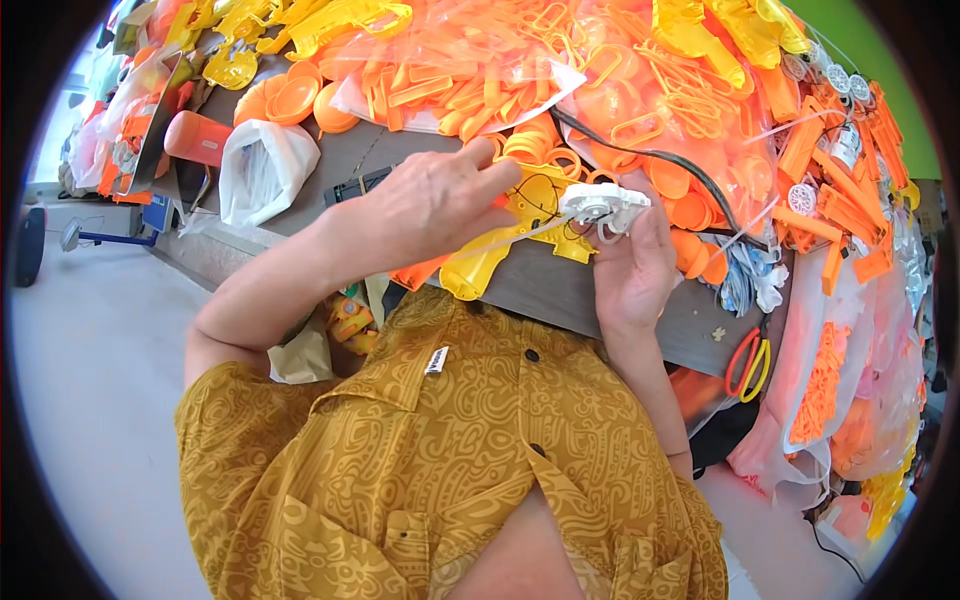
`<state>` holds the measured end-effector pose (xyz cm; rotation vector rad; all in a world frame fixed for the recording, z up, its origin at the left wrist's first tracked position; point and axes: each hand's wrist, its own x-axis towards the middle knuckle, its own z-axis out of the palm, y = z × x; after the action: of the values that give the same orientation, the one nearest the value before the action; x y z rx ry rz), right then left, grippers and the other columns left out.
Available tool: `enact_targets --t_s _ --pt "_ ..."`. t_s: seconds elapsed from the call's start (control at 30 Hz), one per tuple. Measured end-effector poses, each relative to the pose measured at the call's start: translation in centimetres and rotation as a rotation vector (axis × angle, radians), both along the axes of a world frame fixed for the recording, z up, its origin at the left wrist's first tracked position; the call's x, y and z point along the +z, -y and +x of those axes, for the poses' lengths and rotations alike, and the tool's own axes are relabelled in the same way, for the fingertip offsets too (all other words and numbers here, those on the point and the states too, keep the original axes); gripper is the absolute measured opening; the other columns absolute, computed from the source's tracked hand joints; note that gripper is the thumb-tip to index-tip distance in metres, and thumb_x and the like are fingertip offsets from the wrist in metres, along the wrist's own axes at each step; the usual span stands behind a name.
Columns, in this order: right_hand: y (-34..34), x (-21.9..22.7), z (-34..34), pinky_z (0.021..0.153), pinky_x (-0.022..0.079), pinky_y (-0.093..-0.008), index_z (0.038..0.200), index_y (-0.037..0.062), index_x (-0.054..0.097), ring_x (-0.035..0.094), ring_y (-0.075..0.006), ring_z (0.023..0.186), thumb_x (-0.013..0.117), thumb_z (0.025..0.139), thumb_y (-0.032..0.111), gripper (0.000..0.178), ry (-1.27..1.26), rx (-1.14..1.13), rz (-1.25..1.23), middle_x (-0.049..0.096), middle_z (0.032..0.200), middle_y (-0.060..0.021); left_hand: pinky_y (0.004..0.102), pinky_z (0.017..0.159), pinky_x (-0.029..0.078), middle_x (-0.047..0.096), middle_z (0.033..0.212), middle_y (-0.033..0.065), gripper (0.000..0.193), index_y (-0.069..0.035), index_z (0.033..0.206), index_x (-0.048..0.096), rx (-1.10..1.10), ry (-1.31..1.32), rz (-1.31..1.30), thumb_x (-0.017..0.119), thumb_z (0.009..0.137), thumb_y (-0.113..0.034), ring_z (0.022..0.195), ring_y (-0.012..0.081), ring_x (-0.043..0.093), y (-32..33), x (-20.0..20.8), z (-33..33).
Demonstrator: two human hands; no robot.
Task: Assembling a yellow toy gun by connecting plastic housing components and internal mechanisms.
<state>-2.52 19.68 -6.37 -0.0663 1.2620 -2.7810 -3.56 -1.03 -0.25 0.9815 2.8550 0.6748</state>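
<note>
My right hand [637,262] grips a white plastic mechanism [604,204] between thumb and fingers, held above the table's near edge. A thin pale strip [525,232] runs from that mechanism toward the underside of my left wrist. My left hand [432,200] reaches over the table with its fingers bent close together beside orange cups; what they grip, if anything, I cannot make out. Between the hands lie yellow shell halves [540,195] with thin dark wires. One yellow shell [474,268] rests at the near edge under my left forearm.
Orange clips [425,92] and yellow shells [345,25] heap up at the back. A white plastic bag [262,172] stands at left beside a red cylinder [194,138]. A black cable [670,158] crosses the pile. Red-and-yellow-handled scissors [748,365] are at the right edge.
</note>
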Motion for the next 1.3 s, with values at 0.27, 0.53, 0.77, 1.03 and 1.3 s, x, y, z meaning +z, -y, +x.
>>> enact_targets --t_s 0.27,0.53,0.77,1.03,1.3 --pt "1.7 -0.1 0.4 0.079 0.045 -0.0358 0.116 0.0023 0.039 0.051 -0.0200 0.097 0.040 0.090 0.024 0.033 -0.078 -0.062 0.090 0.050 0.107 -0.0095 0.0400 0.064 0.044 0.044 0.089 0.0127 0.062 -0.004 0.097 0.040 0.035 0.089 -0.099 0.074 0.055 -0.035 0.081 0.0317 0.053 0.1 0.1 0.9" --pt "2.5 0.0 0.0 0.080 0.045 -0.0365 0.115 0.0020 0.039 0.051 -0.0198 0.098 0.039 0.091 0.023 0.032 -0.099 -0.063 0.067 0.049 0.107 -0.0091 0.0407 0.094 0.032 0.032 0.124 0.0184 0.114 -0.009 0.133 0.016 -0.038 0.229 0.115 0.081 0.042 -0.028 0.114 0.0352 0.036 1.1 1.3 1.6" --pt "2.8 0.0 -0.1 0.080 0.045 -0.0360 0.115 0.0013 0.039 0.051 -0.0205 0.097 0.041 0.090 0.025 0.034 -0.089 -0.077 0.067 0.050 0.106 -0.0103 0.0419 0.099 0.027 0.019 0.135 0.0179 0.116 -0.008 0.135 0.016 -0.044 0.266 0.129 0.081 0.040 -0.027 0.123 0.0356 0.024 1.7 1.6 3.2" --pt "2.8 -0.3 0.0 0.080 0.044 -0.0364 0.117 0.0014 0.039 0.051 -0.0204 0.097 0.041 0.090 0.024 0.036 -0.093 -0.062 0.059 0.051 0.105 -0.0100 0.0453 0.095 0.029 0.024 0.130 0.0212 0.084 -0.011 0.128 0.031 0.222 -0.032 0.025 0.071 0.055 -0.010 0.116 0.0386 0.030 0.2 -0.4 5.9" --pt "2.9 -0.1 0.1 0.080 0.043 -0.0297 0.113 0.0004 0.041 0.051 -0.0133 0.091 0.042 0.090 0.016 0.028 -0.084 -0.066 -0.012 0.051 0.101 -0.0068 0.0424 0.080 0.036 0.043 0.107 0.0177 0.062 -0.003 0.118 0.037 0.379 -0.105 0.105 0.066 0.064 -0.012 0.095 0.0329 0.043 -0.3 -2.3 6.2"
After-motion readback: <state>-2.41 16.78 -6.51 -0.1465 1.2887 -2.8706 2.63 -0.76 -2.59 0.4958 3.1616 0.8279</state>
